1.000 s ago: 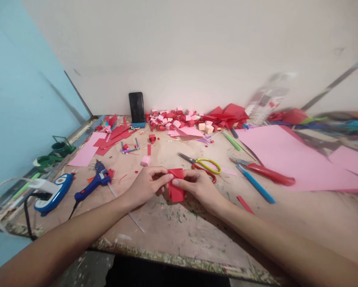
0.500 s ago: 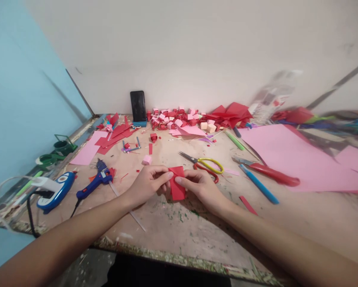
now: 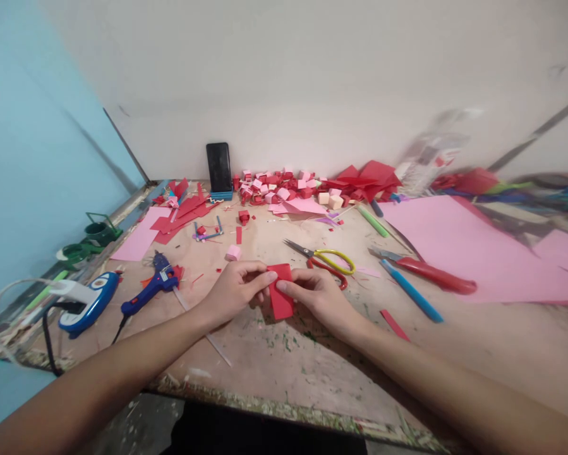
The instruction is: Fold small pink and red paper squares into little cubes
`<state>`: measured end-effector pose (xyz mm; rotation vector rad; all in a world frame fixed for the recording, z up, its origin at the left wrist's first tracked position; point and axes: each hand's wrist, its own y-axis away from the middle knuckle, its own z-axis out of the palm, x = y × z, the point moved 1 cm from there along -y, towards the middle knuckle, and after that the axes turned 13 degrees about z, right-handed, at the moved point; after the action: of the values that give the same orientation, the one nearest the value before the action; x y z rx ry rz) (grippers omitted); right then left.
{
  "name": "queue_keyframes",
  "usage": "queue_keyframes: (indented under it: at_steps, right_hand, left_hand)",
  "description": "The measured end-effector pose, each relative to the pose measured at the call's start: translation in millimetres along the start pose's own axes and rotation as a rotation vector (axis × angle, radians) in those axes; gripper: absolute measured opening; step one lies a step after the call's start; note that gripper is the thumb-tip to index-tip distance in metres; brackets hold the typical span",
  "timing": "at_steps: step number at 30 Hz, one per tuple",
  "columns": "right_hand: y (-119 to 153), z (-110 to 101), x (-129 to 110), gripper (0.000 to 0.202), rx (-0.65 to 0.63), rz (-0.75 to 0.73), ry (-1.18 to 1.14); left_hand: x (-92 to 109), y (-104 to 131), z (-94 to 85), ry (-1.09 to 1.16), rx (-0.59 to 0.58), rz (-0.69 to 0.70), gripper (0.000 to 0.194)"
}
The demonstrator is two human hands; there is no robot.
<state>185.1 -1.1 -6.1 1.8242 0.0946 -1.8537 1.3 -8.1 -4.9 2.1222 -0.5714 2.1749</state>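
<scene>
Between my two hands is a small red paper piece [image 3: 282,304], held upright just above the table. My left hand [image 3: 240,287] pinches its left edge, thumb on the near face. From the other side my right hand [image 3: 318,292] grips it, thumb pressed on the face; the fingers behind the paper are partly hidden. Scissors [image 3: 312,254] with yellow and red handles lie just beyond my right hand. A small pink paper cube [image 3: 233,253] rests beyond my left hand. To the left lies a blue glue gun [image 3: 150,289].
At the back, a phone [image 3: 218,167] stands beside a pile of red and pink paper cubes [image 3: 284,189]. On the right lie a red-handled knife [image 3: 435,274], a blue pen-like stick [image 3: 411,292] and large pink sheets [image 3: 473,253]. A blue power strip [image 3: 88,304] sits at left.
Almost nothing differs. Both hands keep hold of the red paper piece in nearly the same place, with only a very slight shift.
</scene>
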Motion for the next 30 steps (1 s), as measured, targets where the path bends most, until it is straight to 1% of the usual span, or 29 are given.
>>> queue_keyframes:
  at_steps: [5, 8, 15, 19, 22, 27, 30]
  right_hand:
    - [-1.8, -3.2, 3.6, 0.030, 0.009, -0.003, 0.053]
    - [-2.0, -3.7, 4.5, 0.032, -0.008, 0.006, 0.066]
    - [-1.6, -3.2, 3.1, 0.032, -0.019, -0.016, 0.106]
    - [0.4, -2.0, -1.7, 0.032, -0.048, -0.049, 0.126]
    - [1.9, -0.8, -5.3, 0.034, -0.094, -0.055, 0.158]
    - [0.8, -0.8, -5.5, 0.035, -0.092, -0.045, 0.245]
    - [0.2, -0.4, -5.0, 0.038, -0.097, -0.022, 0.253]
  left_hand:
    - [-0.4, -0.4, 0.2, -0.046, 0.000, 0.010, 0.035]
    - [0.4, -0.5, -0.2, -0.066, 0.000, 0.016, 0.036]
    - [-0.4, -0.7, -0.6, -0.080, -0.003, 0.011, 0.036]
    - [0.6, -0.7, -0.4, -0.108, -0.002, 0.024, 0.037]
    - [1.6, -0.6, -0.7, -0.118, -0.005, 0.031, 0.037]
    - [1.2, -1.1, -2.7, -0.131, 0.028, 0.053, 0.037]
    - [0.7, -1.7, -3.5, -0.128, 0.045, 0.065, 0.038]
